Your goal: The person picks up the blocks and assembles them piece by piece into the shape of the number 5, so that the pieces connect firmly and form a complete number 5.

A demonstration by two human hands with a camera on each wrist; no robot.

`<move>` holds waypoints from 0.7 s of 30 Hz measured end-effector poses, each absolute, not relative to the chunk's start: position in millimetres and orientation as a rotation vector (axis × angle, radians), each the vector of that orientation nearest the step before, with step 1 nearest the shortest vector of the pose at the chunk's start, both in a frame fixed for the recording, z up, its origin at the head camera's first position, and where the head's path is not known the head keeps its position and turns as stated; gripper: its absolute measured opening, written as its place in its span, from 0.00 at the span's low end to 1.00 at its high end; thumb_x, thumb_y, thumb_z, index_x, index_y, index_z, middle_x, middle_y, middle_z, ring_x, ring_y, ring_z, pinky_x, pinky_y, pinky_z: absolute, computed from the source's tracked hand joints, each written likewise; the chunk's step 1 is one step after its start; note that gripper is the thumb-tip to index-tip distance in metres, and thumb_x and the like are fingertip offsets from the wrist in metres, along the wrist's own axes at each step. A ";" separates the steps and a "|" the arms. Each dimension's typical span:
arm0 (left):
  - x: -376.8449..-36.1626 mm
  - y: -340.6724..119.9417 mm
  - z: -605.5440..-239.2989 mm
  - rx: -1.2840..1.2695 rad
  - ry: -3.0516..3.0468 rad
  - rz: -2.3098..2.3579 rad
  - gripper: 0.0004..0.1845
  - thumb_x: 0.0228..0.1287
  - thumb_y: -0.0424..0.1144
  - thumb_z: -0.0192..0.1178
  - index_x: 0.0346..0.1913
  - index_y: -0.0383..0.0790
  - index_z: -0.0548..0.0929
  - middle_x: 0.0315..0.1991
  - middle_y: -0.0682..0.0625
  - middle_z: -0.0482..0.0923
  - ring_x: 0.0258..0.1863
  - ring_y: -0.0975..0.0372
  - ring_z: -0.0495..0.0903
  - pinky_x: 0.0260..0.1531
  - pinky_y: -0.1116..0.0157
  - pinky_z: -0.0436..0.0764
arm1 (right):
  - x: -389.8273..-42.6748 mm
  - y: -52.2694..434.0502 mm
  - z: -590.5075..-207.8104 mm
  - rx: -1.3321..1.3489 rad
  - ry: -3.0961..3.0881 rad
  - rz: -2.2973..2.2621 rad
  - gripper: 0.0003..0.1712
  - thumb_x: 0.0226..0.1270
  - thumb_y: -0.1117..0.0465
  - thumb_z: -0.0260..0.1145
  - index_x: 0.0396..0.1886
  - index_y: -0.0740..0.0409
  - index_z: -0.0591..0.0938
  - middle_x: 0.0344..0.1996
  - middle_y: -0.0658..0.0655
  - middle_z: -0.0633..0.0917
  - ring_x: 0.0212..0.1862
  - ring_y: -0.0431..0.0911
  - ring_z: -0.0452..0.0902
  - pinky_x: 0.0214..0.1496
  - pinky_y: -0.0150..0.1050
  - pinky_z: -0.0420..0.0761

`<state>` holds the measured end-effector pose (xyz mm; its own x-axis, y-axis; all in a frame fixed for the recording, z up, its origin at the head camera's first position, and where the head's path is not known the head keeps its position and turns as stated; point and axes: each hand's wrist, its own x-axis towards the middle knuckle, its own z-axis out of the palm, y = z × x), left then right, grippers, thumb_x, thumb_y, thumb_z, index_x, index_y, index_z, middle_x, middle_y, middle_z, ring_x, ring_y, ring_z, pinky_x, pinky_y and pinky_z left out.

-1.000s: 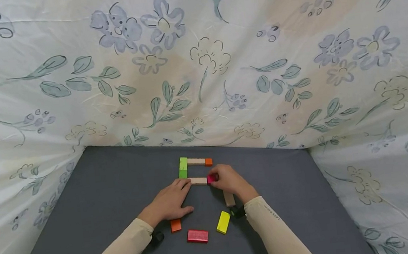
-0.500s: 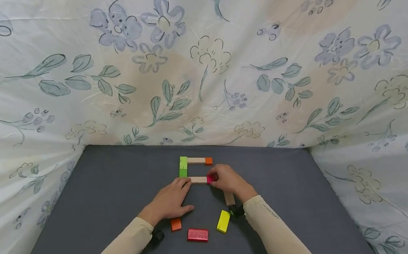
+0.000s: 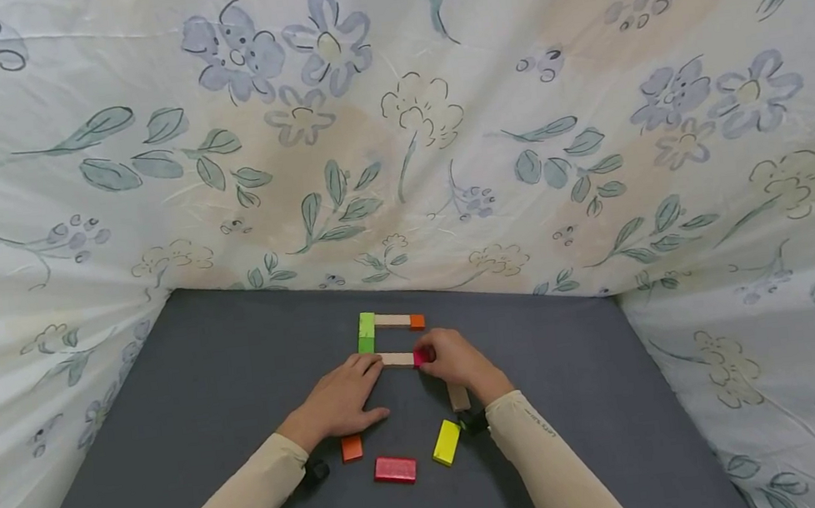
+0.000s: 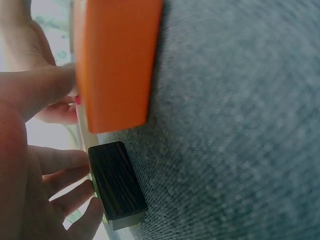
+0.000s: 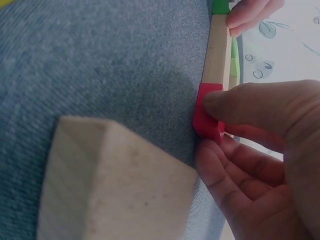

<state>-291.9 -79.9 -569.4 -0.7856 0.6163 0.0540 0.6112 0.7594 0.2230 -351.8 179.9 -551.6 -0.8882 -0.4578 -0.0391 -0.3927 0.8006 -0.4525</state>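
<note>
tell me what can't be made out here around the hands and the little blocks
1. Head view: the left end of the plain wooden block is covered by the left hand.
2. Head view: the small pink block is mostly hidden under the right hand.
3. Left wrist view: the orange block is cut off by the top edge.
4. Right wrist view: the near plain block is blurred and cut off below.

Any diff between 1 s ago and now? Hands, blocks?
No visible change. The right hand still pinches the pink block at the end of the natural wood block; the left hand still rests with its fingertips at that block's other end. The loose orange block, red block and yellow block lie where they were.
</note>
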 end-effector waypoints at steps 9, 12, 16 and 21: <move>-301.3 -74.5 -563.8 0.985 2.924 0.401 0.37 0.79 0.60 0.63 0.76 0.34 0.77 0.75 0.41 0.72 0.74 0.47 0.70 0.71 0.46 0.75 | -352.4 182.6 -557.5 -0.688 2.851 -0.673 0.14 0.71 0.63 0.78 0.54 0.58 0.91 0.36 0.49 0.81 0.36 0.44 0.76 0.39 0.39 0.82; -302.9 -74.4 -561.1 0.968 2.912 0.437 0.36 0.80 0.60 0.62 0.75 0.34 0.78 0.74 0.41 0.73 0.73 0.47 0.71 0.71 0.47 0.74 | -353.8 183.2 -558.9 -0.702 2.837 -0.687 0.16 0.70 0.63 0.79 0.55 0.59 0.90 0.37 0.49 0.82 0.36 0.44 0.76 0.39 0.39 0.83; -302.3 -75.8 -558.0 0.960 2.902 0.504 0.35 0.80 0.59 0.62 0.75 0.35 0.79 0.74 0.41 0.74 0.73 0.47 0.70 0.72 0.45 0.72 | -354.9 183.1 -559.6 -0.709 2.822 -0.703 0.18 0.69 0.64 0.79 0.57 0.59 0.90 0.38 0.50 0.82 0.36 0.45 0.76 0.39 0.39 0.83; -300.2 -77.3 -557.4 1.001 2.934 0.591 0.32 0.78 0.58 0.65 0.73 0.38 0.82 0.72 0.43 0.75 0.74 0.47 0.70 0.73 0.41 0.69 | -353.6 183.1 -559.0 -0.704 2.815 -0.712 0.20 0.69 0.64 0.79 0.59 0.58 0.90 0.39 0.50 0.82 0.36 0.44 0.77 0.39 0.39 0.83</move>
<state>-300.2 -77.3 -557.4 -0.7988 0.5869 0.1319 0.5922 0.7289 0.3435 -353.6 183.1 -559.0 -0.8777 -0.4781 -0.0329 -0.4049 0.7765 -0.4827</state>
